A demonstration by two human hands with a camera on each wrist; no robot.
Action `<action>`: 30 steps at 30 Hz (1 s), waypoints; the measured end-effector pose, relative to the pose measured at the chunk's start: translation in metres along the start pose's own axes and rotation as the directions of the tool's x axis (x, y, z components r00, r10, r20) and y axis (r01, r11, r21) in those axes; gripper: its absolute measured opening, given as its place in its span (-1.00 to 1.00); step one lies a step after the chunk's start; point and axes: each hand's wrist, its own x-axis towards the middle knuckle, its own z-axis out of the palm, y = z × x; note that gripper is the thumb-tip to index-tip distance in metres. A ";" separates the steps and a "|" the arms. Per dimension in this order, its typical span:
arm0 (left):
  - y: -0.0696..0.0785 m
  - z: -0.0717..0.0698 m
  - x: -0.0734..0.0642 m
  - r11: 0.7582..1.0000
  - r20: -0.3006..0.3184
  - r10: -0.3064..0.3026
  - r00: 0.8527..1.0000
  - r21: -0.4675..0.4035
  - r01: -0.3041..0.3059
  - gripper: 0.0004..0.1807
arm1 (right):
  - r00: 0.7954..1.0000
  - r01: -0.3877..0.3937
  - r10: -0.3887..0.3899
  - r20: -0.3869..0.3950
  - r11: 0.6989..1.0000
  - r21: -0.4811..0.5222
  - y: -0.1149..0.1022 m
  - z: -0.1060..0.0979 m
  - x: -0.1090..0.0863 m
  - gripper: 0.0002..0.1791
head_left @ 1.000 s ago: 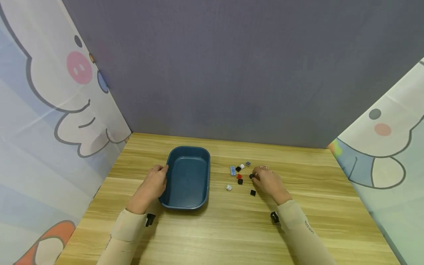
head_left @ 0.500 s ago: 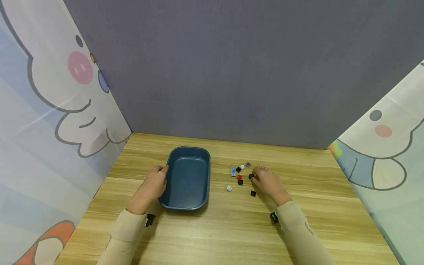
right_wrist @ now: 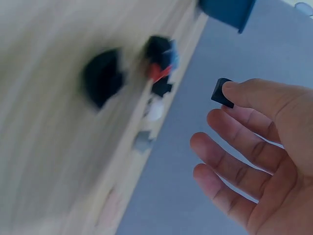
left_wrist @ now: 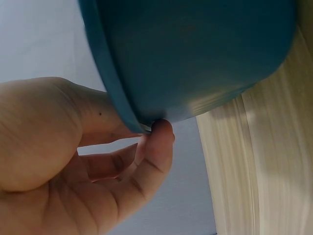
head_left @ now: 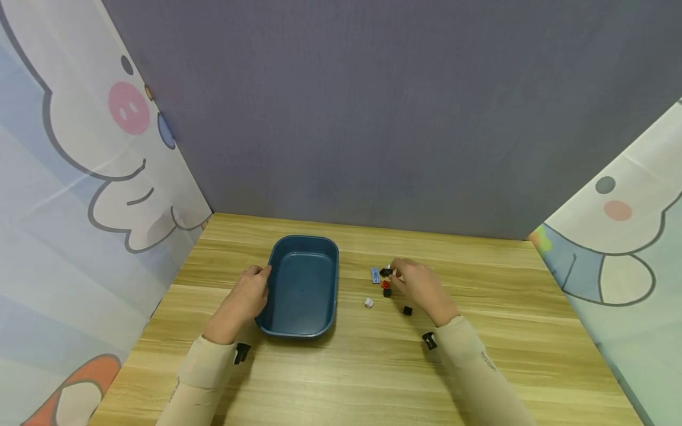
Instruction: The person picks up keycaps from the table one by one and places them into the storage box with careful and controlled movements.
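Observation:
My left hand (head_left: 248, 297) pinches the left rim of a dark blue plastic tray (head_left: 335, 302); in the left wrist view, thumb and fingers meet at the tray's edge. Between thumb and index finger of my right hand (head_left: 423, 291) is a small black keycap-like piece (right_wrist: 221, 92), held above the table. The other right fingers are loosely bent. Beneath and beside that hand lie a blue printed tile (head_left: 375, 276), a red piece (head_left: 385, 284), a black piece (head_left: 387, 293), a white piece (head_left: 369, 302) and a black square piece (head_left: 407, 310).
The wooden table (head_left: 341, 378) ends at a grey back wall (head_left: 341, 118). Cartoon-printed sheets stand at both sides. A grey piece (right_wrist: 143, 141) and a blurred pinkish piece (right_wrist: 108, 208) lie farther along in the right wrist view.
My right hand has lifted the black keycap-like piece from the table and moved left with it, toward the tray. The left hand and tray have stayed in place.

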 end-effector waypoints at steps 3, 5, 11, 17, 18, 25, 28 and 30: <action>0.000 0.000 0.000 1.000 0.007 -0.003 1.000 0.000 0.003 -0.53 | 1.000 -0.001 0.000 0.024 1.000 0.020 -0.012 -0.003 0.009 -0.81; 0.000 0.000 0.000 1.000 0.009 -0.003 1.000 0.000 0.003 -0.53 | 0.999 0.000 -0.001 0.040 1.000 0.024 -0.021 -0.004 0.015 -0.81; 0.000 -0.001 0.001 1.000 0.000 0.010 1.000 0.006 -0.010 -0.53 | 0.996 0.084 -0.084 0.012 0.996 -0.010 -0.047 -0.001 0.033 -0.82; -0.001 -0.003 0.002 1.000 0.019 0.009 1.000 0.005 -0.009 -0.53 | 0.983 0.182 -0.183 -0.025 0.982 -0.047 -0.071 0.004 0.046 -0.87; 0.000 -0.004 0.003 1.000 0.025 0.007 1.000 0.008 -0.007 -0.53 | 0.981 0.194 -0.195 -0.025 0.980 -0.047 -0.075 0.006 0.048 -0.87; 0.000 -0.005 0.003 1.000 0.045 0.005 0.999 0.019 -0.006 -0.54 | 0.972 0.234 -0.234 0.011 0.971 -0.045 -0.098 0.016 0.054 -0.86; 0.000 -0.005 0.003 1.000 0.042 0.008 0.999 0.017 -0.009 -0.55 | 0.967 0.255 -0.254 0.016 0.967 -0.026 -0.104 0.020 0.055 -0.87; -0.001 -0.005 0.003 1.000 0.040 0.010 0.999 0.016 -0.011 -0.55 | 0.963 0.269 -0.268 0.007 0.963 -0.015 -0.106 0.021 0.055 -0.86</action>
